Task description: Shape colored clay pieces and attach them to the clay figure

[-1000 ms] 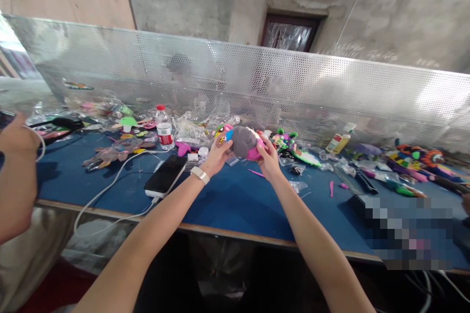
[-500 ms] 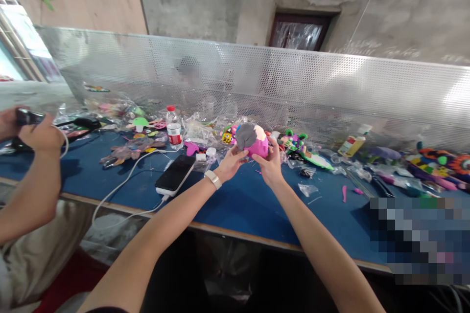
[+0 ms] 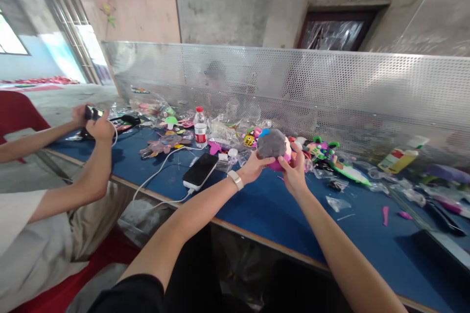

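Observation:
A round clay toy (image 3: 272, 145), grey on top with pink underneath, is held up over the blue table (image 3: 257, 205) between both hands. My left hand (image 3: 254, 168), with a white wristband, grips its left underside with curled fingers. My right hand (image 3: 293, 175) grips its right side, thumb on the pink part. More bright clay figures (image 3: 323, 149) lie just behind the toy.
A phone (image 3: 200, 170) on a white cable lies left of my hands, with a water bottle (image 3: 200, 127) behind it. A seated person at the left holds a dark phone (image 3: 93, 113) in both hands. A perforated metal screen (image 3: 293, 88) backs the table. Plastic bags and a yellow bottle (image 3: 398, 159) are scattered.
The view has swung left, so the neighbour now shows in full. My hands have turned the toy so its grey side faces me; they keep hold of it.

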The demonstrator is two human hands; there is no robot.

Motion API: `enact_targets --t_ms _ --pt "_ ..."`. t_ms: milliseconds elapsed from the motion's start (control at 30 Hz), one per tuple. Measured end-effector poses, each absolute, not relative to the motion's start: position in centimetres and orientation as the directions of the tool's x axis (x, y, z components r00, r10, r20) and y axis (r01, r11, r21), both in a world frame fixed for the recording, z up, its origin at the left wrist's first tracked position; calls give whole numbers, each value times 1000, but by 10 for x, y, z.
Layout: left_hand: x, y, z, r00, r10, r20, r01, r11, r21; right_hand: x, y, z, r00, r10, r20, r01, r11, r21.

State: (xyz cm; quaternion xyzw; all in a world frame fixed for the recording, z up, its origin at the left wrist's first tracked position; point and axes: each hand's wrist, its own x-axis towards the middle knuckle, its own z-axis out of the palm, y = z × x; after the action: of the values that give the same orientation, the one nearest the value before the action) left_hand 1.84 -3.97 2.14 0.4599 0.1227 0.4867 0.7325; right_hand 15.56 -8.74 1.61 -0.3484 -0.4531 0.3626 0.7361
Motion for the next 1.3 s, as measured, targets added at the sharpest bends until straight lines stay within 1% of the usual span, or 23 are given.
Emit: enact_targets --t_ms 133,367,533,667,833,933,1033,1200,1300 --pt "22 -40 19 479 837 265 -605 96 791 153 -88 15 268 859 436 -235 498 -835" --pt "26 -48 23 418 879 229 -630 99 771 153 -81 7 318 843 435 -269 520 -811" --pt "28 -53 26 411 882 230 -646 104 756 156 -81 3 292 834 469 -259 541 -800" --pt "28 -52 24 406 892 198 -641 123 758 156 -80 2 294 824 485 -236 554 -798" --pt "28 -51 23 359 918 170 -661 122 740 152 -81 3 297 821 488 -224 557 -800" --pt "26 -51 24 395 905 157 -638 148 755 152 -82 2 275 827 490 -234 552 -800" --pt "25 -52 25 425 890 163 -631 162 758 152 -83 1 253 844 473 -265 531 -805" --pt "23 -54 31 413 880 235 -656 108 747 150 -84 6 228 848 478 -246 526 -815" --pt "23 -54 32 427 869 250 -653 105 750 150 -85 10 242 852 464 -266 518 -813"
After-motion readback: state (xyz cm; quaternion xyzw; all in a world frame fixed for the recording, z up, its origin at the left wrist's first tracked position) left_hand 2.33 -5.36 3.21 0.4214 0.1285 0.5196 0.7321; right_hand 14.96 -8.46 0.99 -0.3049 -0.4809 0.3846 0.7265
